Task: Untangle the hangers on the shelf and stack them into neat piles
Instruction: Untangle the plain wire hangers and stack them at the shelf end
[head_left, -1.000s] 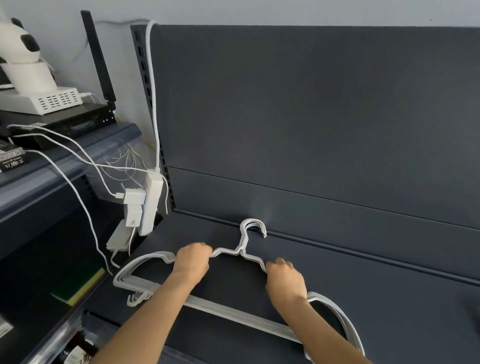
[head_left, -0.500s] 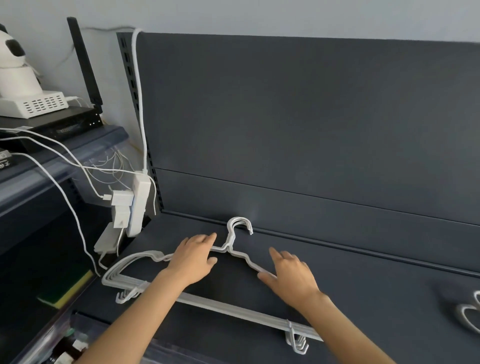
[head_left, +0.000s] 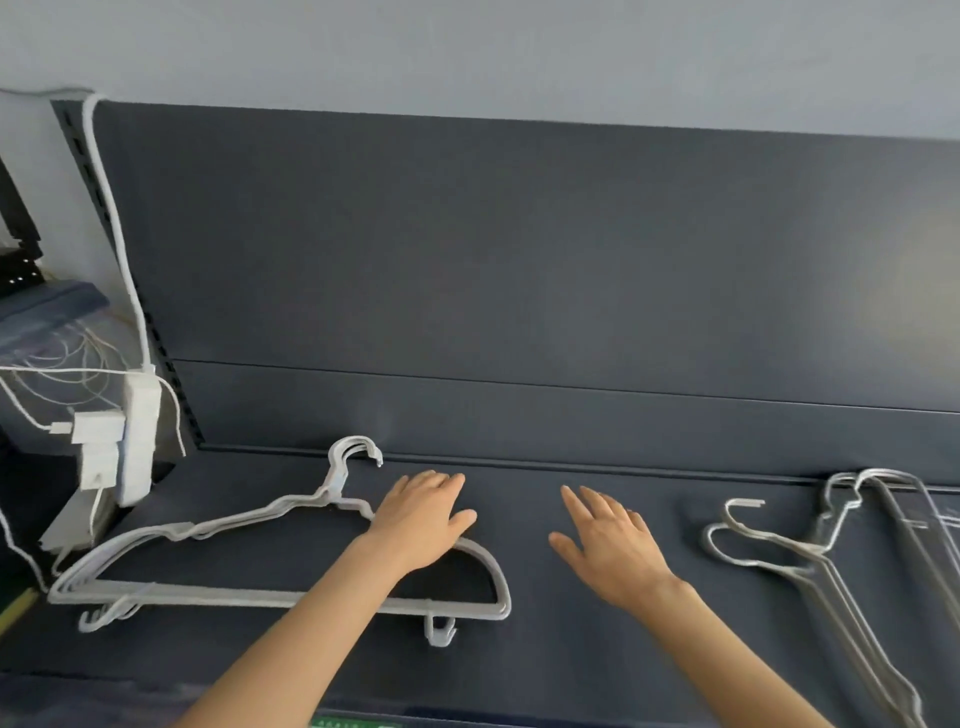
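Note:
A stack of white plastic hangers (head_left: 270, 597) lies flat on the dark shelf (head_left: 571, 649) at the left, hooks pointing to the back panel. My left hand (head_left: 421, 519) hovers with straight fingers over the stack's right shoulder, holding nothing. My right hand (head_left: 608, 545) is spread flat over bare shelf between the two groups, also holding nothing. At the right edge lies a loose bunch of silver metal hangers (head_left: 831, 551), crossing each other, partly cut off by the frame.
A white power strip with plugged chargers (head_left: 130, 436) and trailing white cables hangs at the shelf's left end. The dark back panel (head_left: 519, 286) rises behind the shelf. A neighbouring shelf with wires (head_left: 47, 322) sits at far left.
Both hands let go of the white hangers and straightened their fingers. The view swung right, bringing the metal hangers into sight. My right hand moved right, off the white stack.

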